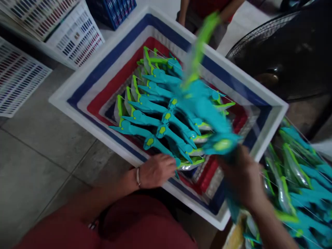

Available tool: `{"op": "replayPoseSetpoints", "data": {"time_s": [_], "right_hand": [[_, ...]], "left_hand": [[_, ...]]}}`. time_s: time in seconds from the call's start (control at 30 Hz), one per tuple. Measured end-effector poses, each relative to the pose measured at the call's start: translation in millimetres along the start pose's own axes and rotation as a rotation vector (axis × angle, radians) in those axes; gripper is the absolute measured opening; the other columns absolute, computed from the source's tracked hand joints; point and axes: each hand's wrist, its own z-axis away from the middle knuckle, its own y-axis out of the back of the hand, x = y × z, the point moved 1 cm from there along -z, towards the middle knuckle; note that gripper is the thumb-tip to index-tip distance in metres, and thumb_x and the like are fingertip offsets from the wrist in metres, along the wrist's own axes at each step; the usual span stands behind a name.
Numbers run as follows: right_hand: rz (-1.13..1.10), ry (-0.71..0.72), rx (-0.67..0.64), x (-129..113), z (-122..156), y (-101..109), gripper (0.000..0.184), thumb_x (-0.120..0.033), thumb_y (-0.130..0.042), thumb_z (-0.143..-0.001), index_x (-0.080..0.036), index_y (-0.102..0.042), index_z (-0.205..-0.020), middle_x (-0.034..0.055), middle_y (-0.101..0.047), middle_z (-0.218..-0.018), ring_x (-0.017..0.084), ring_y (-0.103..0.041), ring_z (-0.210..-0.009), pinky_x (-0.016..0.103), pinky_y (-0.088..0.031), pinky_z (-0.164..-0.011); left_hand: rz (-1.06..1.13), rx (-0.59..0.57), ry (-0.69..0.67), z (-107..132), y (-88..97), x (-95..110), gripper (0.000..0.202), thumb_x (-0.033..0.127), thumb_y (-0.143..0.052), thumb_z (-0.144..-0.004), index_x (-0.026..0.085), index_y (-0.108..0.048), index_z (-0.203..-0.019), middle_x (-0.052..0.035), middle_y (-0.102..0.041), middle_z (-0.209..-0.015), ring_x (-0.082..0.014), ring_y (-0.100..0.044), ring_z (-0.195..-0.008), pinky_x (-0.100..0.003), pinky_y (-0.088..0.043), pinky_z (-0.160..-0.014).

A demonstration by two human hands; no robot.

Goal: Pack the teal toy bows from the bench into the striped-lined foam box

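A stack of white, blue and red crates [85, 88] holds several teal and green plastic toy bows [149, 114] laid in a row. My left hand [157, 170] rests on the near end of that row, fingers curled against the bows; whether it grips one I cannot tell. My right hand [242, 178] is closed around the handle of another teal and green toy bow [204, 100], held tilted above the crate and blurred by motion.
More toy bows [301, 180] lie piled at the right. White perforated baskets [75, 34] stand at the upper left on the tiled floor [38, 155]. A dark fan [285, 48] is at the upper right. Another person [207, 14] stands beyond the crate.
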Motion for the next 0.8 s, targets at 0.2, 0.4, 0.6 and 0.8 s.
{"op": "replayPoseSetpoints", "data": {"time_s": [0.2, 0.4, 0.6, 0.8], "right_hand": [[0.095, 0.407, -0.419, -134, 4, -142, 0.012, -0.022, -0.064, -0.095, -0.017, -0.052, -0.097, 0.0090, -0.066, -0.094, 0.023, -0.061, -0.089, 0.030, -0.044, -0.070], [0.188, 0.374, -0.510, -146, 17, -189, 0.014, -0.006, -0.044, -0.100, -0.017, -0.051, -0.097, 0.0111, -0.060, -0.098, 0.026, -0.055, -0.093, 0.036, -0.048, -0.077], [0.187, 0.362, -0.626, -154, 10, -189, 0.022, -0.005, -0.034, -0.102, -0.011, -0.055, -0.106, 0.0170, -0.059, -0.103, 0.028, -0.055, -0.097, 0.038, -0.051, -0.076], [0.034, 0.366, -0.573, -161, 10, -183, 0.024, -0.015, -0.030, -0.109, -0.010, -0.053, -0.110, 0.0135, -0.060, -0.109, 0.025, -0.057, -0.102, 0.036, -0.050, -0.080]], "left_hand": [[0.031, 0.180, 0.001, 48, 64.5, -15, 0.013, 0.017, -0.051, -0.101, 0.014, -0.064, -0.103, -0.0084, -0.069, -0.102, -0.0218, -0.062, -0.096, -0.037, -0.053, -0.089], [-0.231, -0.155, 0.193, 48, 59.3, -110, 0.040, 0.014, -0.064, -0.091, 0.009, -0.057, -0.130, -0.0191, -0.060, -0.138, -0.0350, -0.054, -0.130, -0.050, -0.049, -0.109], [-0.303, -0.472, 0.248, 20, 40.1, -142, 0.047, 0.001, -0.036, -0.093, 0.006, -0.059, -0.134, -0.0204, -0.064, -0.133, -0.0325, -0.061, -0.123, -0.047, -0.051, -0.103], [-0.369, -0.371, 0.151, 33, 15.5, -177, 0.056, 0.003, -0.022, -0.091, 0.002, -0.069, -0.121, -0.0269, -0.066, -0.131, -0.0375, -0.065, -0.120, -0.052, -0.052, -0.098]]}}
